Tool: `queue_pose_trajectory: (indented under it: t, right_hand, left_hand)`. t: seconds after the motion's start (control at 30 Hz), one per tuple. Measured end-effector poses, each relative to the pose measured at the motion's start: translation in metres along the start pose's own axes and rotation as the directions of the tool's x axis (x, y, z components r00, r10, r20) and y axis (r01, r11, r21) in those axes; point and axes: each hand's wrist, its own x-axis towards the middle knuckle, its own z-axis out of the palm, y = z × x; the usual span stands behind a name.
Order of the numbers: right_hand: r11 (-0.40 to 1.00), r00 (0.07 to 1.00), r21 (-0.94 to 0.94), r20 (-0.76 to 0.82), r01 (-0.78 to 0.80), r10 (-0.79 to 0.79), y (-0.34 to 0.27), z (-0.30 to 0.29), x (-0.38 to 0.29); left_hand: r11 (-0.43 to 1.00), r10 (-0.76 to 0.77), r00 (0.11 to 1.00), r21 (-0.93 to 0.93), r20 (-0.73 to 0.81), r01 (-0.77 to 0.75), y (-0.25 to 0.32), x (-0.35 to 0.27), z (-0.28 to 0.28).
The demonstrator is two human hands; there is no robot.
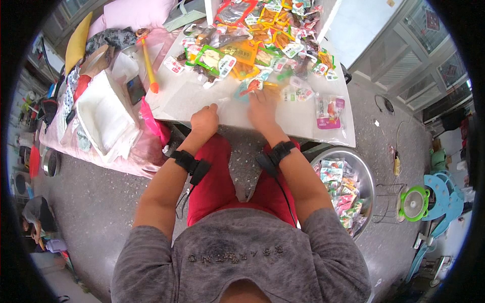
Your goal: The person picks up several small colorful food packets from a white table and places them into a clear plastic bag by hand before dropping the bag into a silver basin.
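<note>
A heap of small sealed food packets [265, 41] covers the far part of a white tabletop [227, 110]. My right hand [263, 110], blurred, reaches to the near side of the heap, its fingers at a blue and red packet [253, 85]; whether they grip it I cannot tell. At the table's near edge rests my left hand [205, 118] with curled fingers, at the edge of a clear plastic bag or sheet [182, 104]; its grip is unclear. A purple and white packet [330, 112] lies apart at the right of the tabletop.
Below the table's right corner stands a metal basin [370, 181] of packets. Left of the table, a pink-covered surface [113, 166] bears a white foam box [106, 113], a phone [135, 89] and a yellow stick-like object [147, 62]. A green-rimmed stool [413, 203] stands right; another person [39, 217] bends far left.
</note>
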Motion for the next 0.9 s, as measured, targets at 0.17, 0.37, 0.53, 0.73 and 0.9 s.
queue_pose_trajectory:
  t: [0.17,0.37,0.53,0.73,0.9]
  right_hand:
    - [0.997,0.995,-0.018,-0.069,0.069,-0.070,0.008,0.026,0.021]
    - [0.986,0.994,-0.145,0.079,0.083,-0.072,0.007,0.021,0.034]
    - [0.979,0.979,0.054,0.074,-0.195,0.191,0.011,-0.038,0.059]
    - [0.605,0.907,0.743,0.008,-0.288,0.421,0.040,-0.064,0.023]
    - [-0.006,0.798,0.913,0.360,-0.408,0.484,0.041,-0.066,-0.016]
  left_hand:
    - [0.972,-0.094,0.995,-0.213,0.027,0.098,0.008,0.008,0.007]
    - [0.946,-0.108,0.993,-0.303,0.046,0.117,0.005,0.007,0.004]
    - [0.924,-0.131,0.977,-0.338,0.165,0.181,0.009,0.016,-0.013]
    - [0.933,-0.106,0.983,-0.326,0.149,0.150,0.015,0.013,0.002]
    - [0.933,-0.085,0.987,-0.337,0.135,0.126,0.028,0.021,0.007]
